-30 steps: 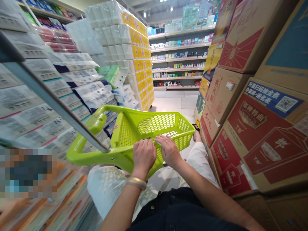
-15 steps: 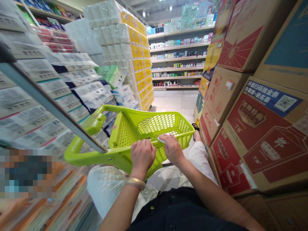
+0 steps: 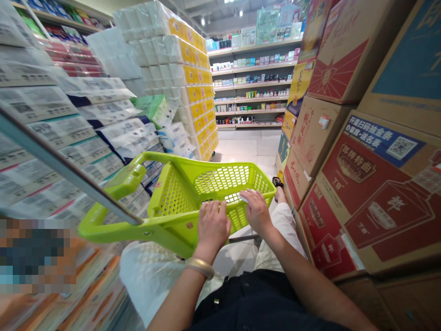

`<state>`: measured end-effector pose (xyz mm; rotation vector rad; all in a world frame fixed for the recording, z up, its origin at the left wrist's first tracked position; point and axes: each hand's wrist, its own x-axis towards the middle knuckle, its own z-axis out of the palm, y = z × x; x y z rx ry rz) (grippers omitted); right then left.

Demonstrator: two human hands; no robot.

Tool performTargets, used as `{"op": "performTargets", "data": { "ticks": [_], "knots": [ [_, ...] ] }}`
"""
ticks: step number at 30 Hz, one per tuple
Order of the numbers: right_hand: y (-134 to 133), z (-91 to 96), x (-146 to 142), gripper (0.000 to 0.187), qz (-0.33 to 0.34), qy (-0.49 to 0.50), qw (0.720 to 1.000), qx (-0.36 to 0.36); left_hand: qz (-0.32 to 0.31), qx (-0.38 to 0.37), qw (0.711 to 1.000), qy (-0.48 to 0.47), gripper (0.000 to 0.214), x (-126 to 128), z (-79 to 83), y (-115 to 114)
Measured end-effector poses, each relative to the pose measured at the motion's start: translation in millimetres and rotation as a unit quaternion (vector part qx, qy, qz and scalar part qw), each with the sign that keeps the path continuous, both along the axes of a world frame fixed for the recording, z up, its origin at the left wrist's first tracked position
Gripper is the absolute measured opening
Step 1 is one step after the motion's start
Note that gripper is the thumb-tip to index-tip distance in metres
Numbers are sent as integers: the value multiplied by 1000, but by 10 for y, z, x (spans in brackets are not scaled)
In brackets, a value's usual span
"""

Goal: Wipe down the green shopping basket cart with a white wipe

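Above tiled floor (image 3: 239,148), beside cartons (image 3: 315,133), both hands' (image 3: 212,226) (image 3: 259,215) fingers (image 3: 214,208) curled over green cart rim (image 3: 186,216)

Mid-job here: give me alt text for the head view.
A person's left hand and right hand are at the near side of a green cart in a shop. Stacked packs line the left, boxes the right; shelves stand ahead.

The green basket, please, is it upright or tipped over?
Upright: the green basket has its open mouth facing up, slotted walls below it.
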<state>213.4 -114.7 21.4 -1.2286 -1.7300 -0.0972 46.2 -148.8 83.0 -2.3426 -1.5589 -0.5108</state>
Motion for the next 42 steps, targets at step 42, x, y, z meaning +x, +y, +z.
{"op": "performTargets", "data": {
  "ticks": [42],
  "knots": [
    [22,-105,230,49,-74,31,997,1,30,13,999,30,46,-44,-113,21]
  ]
}}
